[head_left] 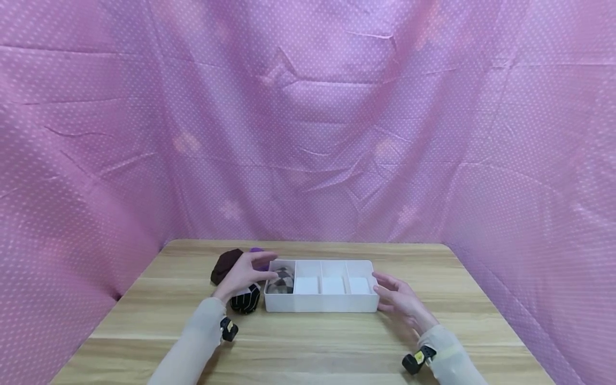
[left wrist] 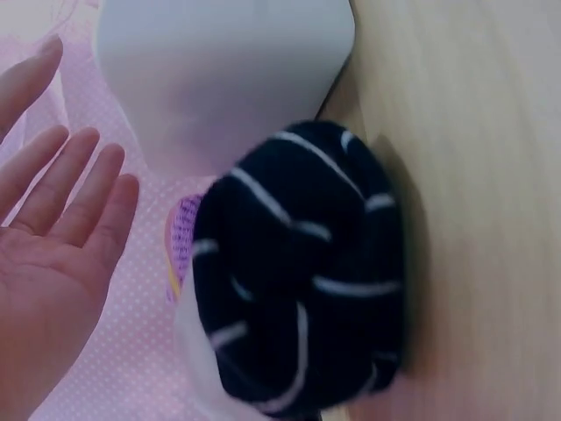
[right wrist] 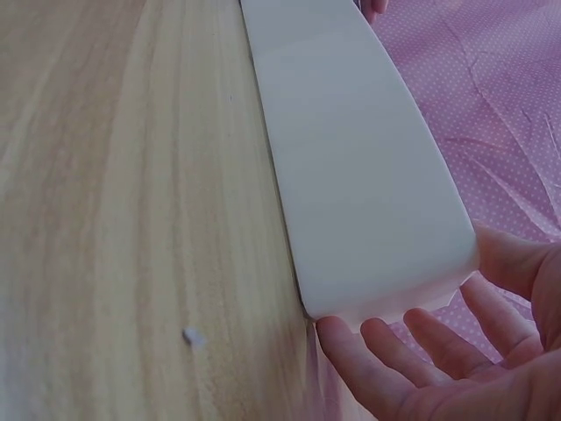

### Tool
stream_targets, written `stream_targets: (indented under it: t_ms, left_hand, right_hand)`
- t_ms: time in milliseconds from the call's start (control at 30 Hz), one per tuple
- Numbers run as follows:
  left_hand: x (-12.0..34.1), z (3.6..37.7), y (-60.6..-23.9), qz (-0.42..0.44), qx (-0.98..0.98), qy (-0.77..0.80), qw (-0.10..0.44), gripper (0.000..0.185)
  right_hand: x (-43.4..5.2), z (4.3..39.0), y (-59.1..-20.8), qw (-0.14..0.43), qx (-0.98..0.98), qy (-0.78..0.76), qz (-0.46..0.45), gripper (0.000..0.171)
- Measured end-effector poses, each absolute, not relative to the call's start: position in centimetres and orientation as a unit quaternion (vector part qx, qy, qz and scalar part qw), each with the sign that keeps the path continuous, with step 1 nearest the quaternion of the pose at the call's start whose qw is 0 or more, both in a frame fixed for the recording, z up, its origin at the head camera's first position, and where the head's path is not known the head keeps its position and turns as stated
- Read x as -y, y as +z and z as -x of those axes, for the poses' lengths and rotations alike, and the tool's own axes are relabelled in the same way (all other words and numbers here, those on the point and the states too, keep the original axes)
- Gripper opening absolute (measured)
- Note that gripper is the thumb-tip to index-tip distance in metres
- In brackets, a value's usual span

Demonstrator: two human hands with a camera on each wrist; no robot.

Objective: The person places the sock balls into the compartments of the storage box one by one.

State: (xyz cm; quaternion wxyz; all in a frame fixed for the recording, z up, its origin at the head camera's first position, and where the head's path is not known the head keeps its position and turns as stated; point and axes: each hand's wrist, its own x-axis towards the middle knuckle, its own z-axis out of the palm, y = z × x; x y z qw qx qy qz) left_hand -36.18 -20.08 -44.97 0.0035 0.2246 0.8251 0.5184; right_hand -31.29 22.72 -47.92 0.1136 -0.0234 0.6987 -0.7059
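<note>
White divided tray (head_left: 320, 306) sits at the lower centre of the frame on the wooden table (head_left: 308, 347), a grey patterned sock ball (head_left: 281, 282) in its leftmost compartment. Left hand (head_left: 247, 272) hovers flat-fingered over that end, above a navy striped sock ball (head_left: 245, 300). Right hand (head_left: 401, 299) rests relaxed fingers against the tray's right end.

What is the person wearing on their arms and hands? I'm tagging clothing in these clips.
Both arms wear long, light beige sleeves. The left hand and right hand are bare. A small black device with yellow marks sits at each wrist.
</note>
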Motion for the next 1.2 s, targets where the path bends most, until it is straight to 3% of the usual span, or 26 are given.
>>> stream_targets:
  t_ms: [433,1200]
  left_hand:
    - [23.5,35.2,-45.9,-0.182,-0.818,0.545,0.001,0.060]
    - [26.6,34.0,-48.3,-0.243,-0.869,0.430,0.040,0.066]
  right_hand:
    - [-22.7,31.8,-47.9,0.114,-0.699,-0.705,0.029,0.060]
    - [-22.8,31.7,-48.3,0.106,-0.698,-0.708,0.014,0.058]
